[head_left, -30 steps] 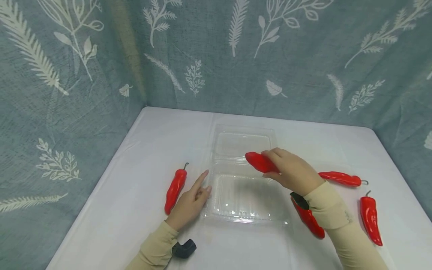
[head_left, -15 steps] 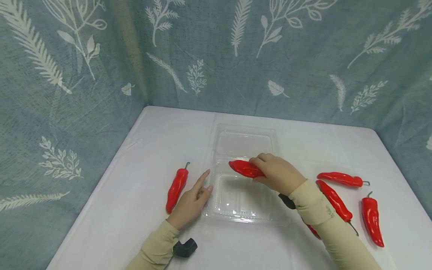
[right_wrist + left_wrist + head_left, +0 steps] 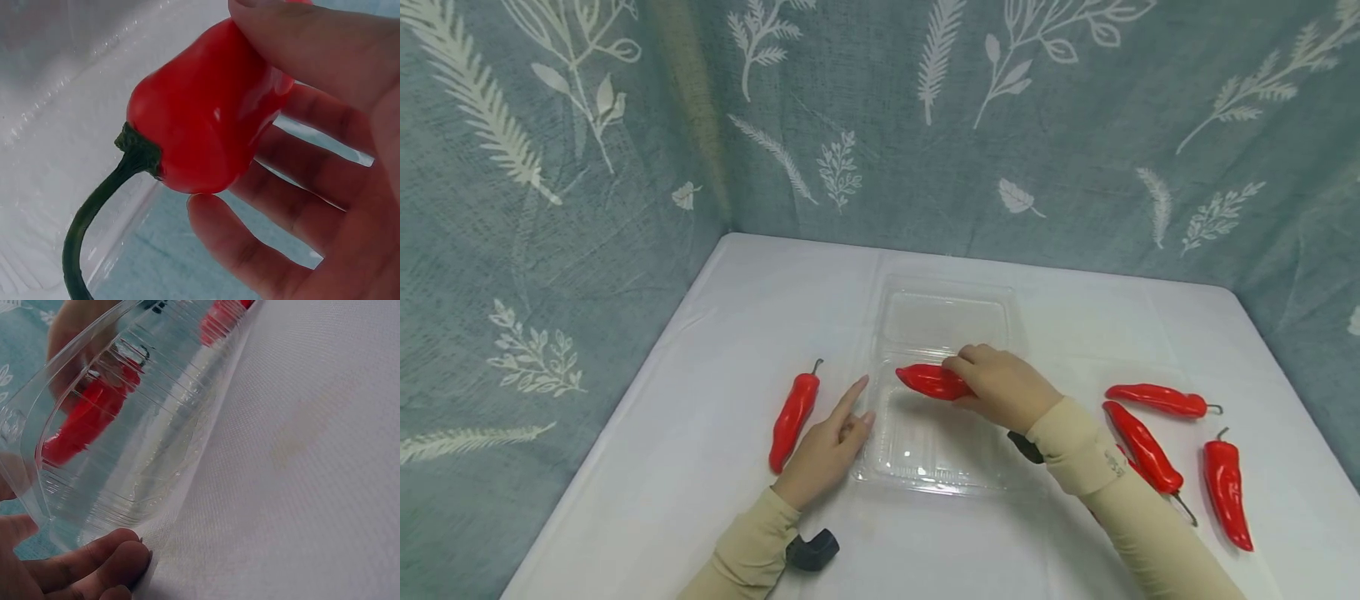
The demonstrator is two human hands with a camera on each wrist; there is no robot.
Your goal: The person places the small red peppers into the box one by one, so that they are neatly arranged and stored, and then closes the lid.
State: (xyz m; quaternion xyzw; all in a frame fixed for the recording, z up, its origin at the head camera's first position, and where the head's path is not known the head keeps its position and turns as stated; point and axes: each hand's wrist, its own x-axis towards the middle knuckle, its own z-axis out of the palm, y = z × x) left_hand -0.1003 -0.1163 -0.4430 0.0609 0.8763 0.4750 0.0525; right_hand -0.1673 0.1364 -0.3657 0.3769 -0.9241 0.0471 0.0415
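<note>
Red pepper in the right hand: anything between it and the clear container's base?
Nothing visible: the right hand holds the red pepper over the container's base, and the lid lies open on the far side.

Head view: bright, flat, diffuse. White tablecloth (image 3: 745,325) near-even tone, no blowout. Soft shadow on the clear container (image 3: 943,446) under the right hand (image 3: 1000,387), which fits light from above. Small hard glints along the container's front edge. Curtain (image 3: 865,67) darker, weave a bit soft.

Left wrist: dimmer, cool cast. Left hand (image 3: 75,569) underexposed; reflections streak the plastic, so the held pepper (image 3: 87,422) behind it reads smeary.

Right wrist: also dim and bluish. Pepper and stem fairly sharp, with small highlights on the skin; background soft, palm side of the fingers shadowed.
</note>
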